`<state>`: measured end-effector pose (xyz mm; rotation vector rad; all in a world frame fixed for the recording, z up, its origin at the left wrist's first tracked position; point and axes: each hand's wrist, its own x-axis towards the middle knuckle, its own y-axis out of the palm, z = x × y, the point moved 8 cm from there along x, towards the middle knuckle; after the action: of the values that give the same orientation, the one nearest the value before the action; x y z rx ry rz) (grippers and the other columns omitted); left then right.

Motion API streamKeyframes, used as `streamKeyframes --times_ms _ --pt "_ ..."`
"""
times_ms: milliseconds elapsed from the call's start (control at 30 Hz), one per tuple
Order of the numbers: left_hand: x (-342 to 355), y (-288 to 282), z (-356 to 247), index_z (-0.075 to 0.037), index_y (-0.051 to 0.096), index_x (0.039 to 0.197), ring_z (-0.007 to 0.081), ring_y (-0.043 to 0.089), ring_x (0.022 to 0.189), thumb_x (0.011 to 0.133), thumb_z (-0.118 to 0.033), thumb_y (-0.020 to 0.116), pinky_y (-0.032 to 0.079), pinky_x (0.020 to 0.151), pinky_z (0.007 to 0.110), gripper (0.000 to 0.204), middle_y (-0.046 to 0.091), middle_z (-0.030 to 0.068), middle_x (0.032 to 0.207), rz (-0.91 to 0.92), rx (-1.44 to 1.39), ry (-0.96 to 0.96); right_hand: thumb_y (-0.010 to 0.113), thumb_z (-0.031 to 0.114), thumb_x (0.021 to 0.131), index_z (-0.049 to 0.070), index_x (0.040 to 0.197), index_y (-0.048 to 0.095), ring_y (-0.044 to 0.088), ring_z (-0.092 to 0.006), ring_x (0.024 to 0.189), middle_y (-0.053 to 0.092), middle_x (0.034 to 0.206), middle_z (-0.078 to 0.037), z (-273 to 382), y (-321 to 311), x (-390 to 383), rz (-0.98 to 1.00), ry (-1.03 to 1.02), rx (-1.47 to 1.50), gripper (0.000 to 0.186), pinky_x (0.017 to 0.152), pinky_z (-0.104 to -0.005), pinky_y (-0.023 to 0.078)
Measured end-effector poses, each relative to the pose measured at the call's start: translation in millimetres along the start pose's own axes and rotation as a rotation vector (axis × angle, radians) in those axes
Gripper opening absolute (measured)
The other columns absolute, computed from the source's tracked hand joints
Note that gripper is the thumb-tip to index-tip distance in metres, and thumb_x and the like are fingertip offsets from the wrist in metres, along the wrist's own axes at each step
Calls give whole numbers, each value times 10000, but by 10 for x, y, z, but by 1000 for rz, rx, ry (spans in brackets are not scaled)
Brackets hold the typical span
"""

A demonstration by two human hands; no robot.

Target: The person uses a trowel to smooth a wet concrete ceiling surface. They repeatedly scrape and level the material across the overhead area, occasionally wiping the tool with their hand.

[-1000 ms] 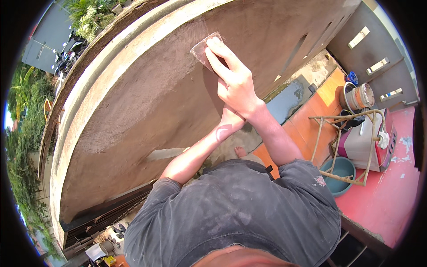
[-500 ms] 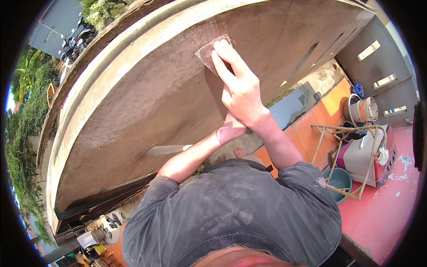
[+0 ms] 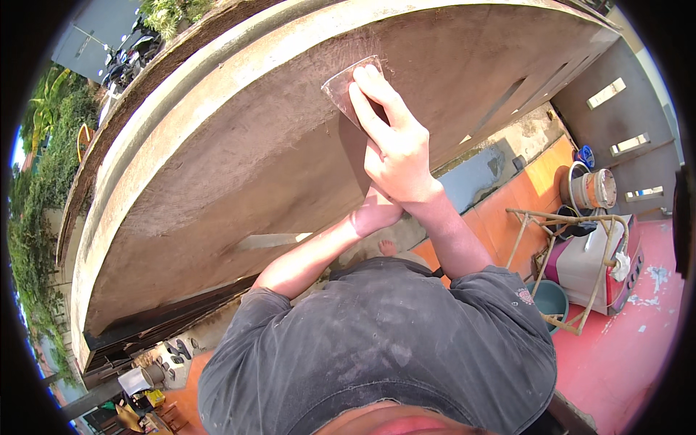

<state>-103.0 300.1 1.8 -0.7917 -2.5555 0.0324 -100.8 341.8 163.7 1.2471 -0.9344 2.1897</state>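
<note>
My right hand grips a flat, wide-bladed scraper, two fingers stretched along its blade. The blade's far edge rests against the brown plastered wall, just under the pale top ledge. Behind and below the right wrist sits my left hand; its fingers are hidden, so what it holds cannot be seen. A dark shadow of hand and tool falls on the wall below the blade. Around the blade the plaster looks rougher and streaked, while lower down it appears smoother.
On the right, a pole frame stands by a teal tub and a pale box. A stained bucket is behind them on orange tiles. A slotted grey wall rises farther right. Shoes lie lower left.
The scraper and both hands keep nearly the same place on the wall, with the right hand a few pixels farther right. The whole view has tilted slightly.
</note>
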Motion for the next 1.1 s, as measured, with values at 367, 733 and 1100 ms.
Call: streamKeyframes --times_ms 367,733,1100 --pt "131 3 42 -11 610 1194 173 646 1058 889 53 629 544 804 345 313 687 107 1105 250 -67 -252 524 -180 669 -9 1259 692 599 -348 1312 629 1358 -176 53 -132 268 -69 -55 21 637 1122 -413 494" --pt "113 62 -27 -25 577 1241 166 606 1113 883 59 640 520 854 336 373 653 96 1170 126 -92 -193 538 -169 688 14 1266 689 611 -333 1292 633 1355 -150 56 -93 200 3 -55 -13 625 1084 -400 527" --pt "105 263 127 -65 552 1332 141 573 1170 993 -30 578 503 922 323 341 619 54 1260 -42 -563 -485 542 -165 703 12 1273 689 611 -327 1299 630 1367 -151 -77 -112 60 -32 -49 39 615 1088 -398 525"
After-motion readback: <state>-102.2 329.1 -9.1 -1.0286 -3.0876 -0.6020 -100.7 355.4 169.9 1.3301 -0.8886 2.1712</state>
